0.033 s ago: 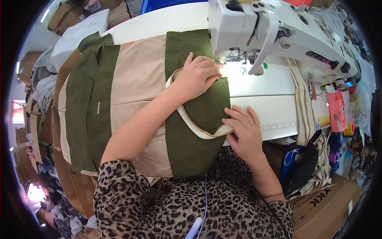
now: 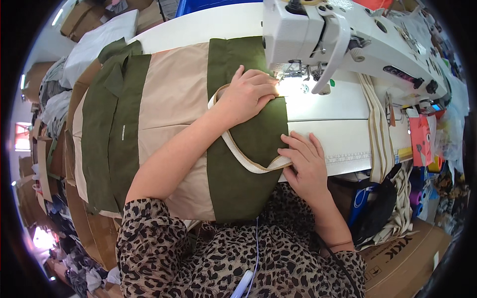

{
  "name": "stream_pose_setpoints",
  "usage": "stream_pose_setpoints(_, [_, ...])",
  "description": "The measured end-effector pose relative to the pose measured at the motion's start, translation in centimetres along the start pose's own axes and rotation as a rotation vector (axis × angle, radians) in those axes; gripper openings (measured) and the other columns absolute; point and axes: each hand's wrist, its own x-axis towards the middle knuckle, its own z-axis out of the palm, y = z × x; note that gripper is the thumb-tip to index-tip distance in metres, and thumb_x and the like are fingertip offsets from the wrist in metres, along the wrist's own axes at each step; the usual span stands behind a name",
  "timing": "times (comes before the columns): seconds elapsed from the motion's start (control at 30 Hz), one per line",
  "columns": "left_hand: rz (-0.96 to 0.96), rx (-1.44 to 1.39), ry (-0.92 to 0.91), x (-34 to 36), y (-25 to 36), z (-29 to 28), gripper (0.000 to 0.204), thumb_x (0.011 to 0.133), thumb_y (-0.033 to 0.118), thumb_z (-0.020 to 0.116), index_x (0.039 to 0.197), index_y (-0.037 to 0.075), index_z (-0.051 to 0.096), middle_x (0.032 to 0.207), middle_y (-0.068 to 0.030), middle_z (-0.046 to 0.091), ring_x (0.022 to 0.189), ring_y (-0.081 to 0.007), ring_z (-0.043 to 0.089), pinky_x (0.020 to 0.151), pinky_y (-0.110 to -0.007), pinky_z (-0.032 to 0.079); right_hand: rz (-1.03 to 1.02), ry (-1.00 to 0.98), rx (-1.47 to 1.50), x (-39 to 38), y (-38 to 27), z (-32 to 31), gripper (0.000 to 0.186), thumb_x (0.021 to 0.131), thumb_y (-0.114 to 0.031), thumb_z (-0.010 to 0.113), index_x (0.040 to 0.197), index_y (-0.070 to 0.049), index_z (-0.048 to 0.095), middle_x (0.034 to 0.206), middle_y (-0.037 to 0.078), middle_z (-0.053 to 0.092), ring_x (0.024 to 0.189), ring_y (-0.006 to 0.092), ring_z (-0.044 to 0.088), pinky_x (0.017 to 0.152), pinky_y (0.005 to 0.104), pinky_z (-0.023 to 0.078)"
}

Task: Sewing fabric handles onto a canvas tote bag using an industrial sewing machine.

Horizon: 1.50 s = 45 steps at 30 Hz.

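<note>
A panelled piece of olive green and beige cloth [image 2: 174, 94] lies across the sewing table. On its right green panel, a cream webbing strap with a tan edge [image 2: 242, 160] curves in a loop. My left hand [image 2: 251, 94] is closed over one end of the strap, fingertips close by the lit needle area of the white sewing machine [image 2: 293, 37]; that strap end is hidden beneath it. By the cloth's right edge, my right hand [image 2: 305, 161] pinches the other end of the strap between thumb and fingers, its outer fingers spread.
More webbing straps [image 2: 373, 129] hang over the table to the right, near small scissors [image 2: 389, 107]. A ruler strip [image 2: 348, 158] runs along the front edge. Cardboard boxes [image 2: 89, 228] stand at left, and another carton [image 2: 405, 258] at lower right.
</note>
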Motion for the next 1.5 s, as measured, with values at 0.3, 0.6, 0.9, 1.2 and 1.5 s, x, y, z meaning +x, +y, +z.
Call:
stream_pose_setpoints(0.3, [0.121,-0.038,0.034,0.9,-0.9,0.4,0.012,0.086,0.011,0.073,0.097,0.012,0.077,0.112,-0.0012,0.072,0.109,-0.0249,0.063,0.104,-0.046,0.046,0.02,0.041,-0.013,0.6,0.4,-0.3,0.022,0.076,-0.009,0.074,0.098,-0.012,0.071,0.126,0.003,0.065,0.124,0.0246,0.057,0.11,0.0469,0.036])
stream_pose_setpoints(0.6, [0.074,-0.109,0.032,1.9,-2.0,1.0,0.011,0.087,0.013,0.07,0.096,0.012,0.077,0.108,-0.0006,0.072,0.112,-0.0247,0.063,0.105,-0.058,0.045,0.04,0.081,0.014,1.8,1.2,0.1,0.012,0.077,-0.011,0.075,0.089,-0.012,0.073,0.118,0.0,0.067,0.114,0.0209,0.057,0.101,0.0421,0.037])
stream_pose_setpoints(0.9, [0.103,-0.046,0.053,2.3,-2.8,0.8,0.008,0.085,0.01,0.072,0.091,0.008,0.077,0.099,-0.0038,0.073,0.099,-0.0252,0.066,0.09,-0.042,0.05,0.066,0.087,0.024,2.4,1.1,0.3,0.011,0.078,-0.011,0.075,0.089,-0.013,0.073,0.12,-0.002,0.067,0.112,0.0193,0.057,0.098,0.0408,0.036])
stream_pose_setpoints(1.2, [0.104,-0.053,0.041,2.2,-3.1,0.6,0.015,0.086,0.014,0.071,0.099,0.01,0.077,0.104,-0.0037,0.072,0.107,-0.0255,0.065,0.101,-0.048,0.048,0.074,0.121,0.027,2.5,1.1,0.7,0.013,0.078,-0.011,0.075,0.091,-0.013,0.072,0.12,-0.002,0.068,0.112,0.0209,0.057,0.098,0.0413,0.037])
stream_pose_setpoints(1.5, [-0.011,-0.246,-0.151,-1.6,5.2,-4.6,0.034,0.082,0.015,0.075,0.112,0.003,0.068,0.114,-0.0153,0.068,0.11,-0.0343,0.062,0.101,-0.046,0.047,0.044,0.087,0.06,1.7,1.9,0.1,0.033,0.077,-0.003,0.068,0.109,-0.011,0.07,0.125,0.004,0.065,0.118,0.0267,0.057,0.104,0.0434,0.037])
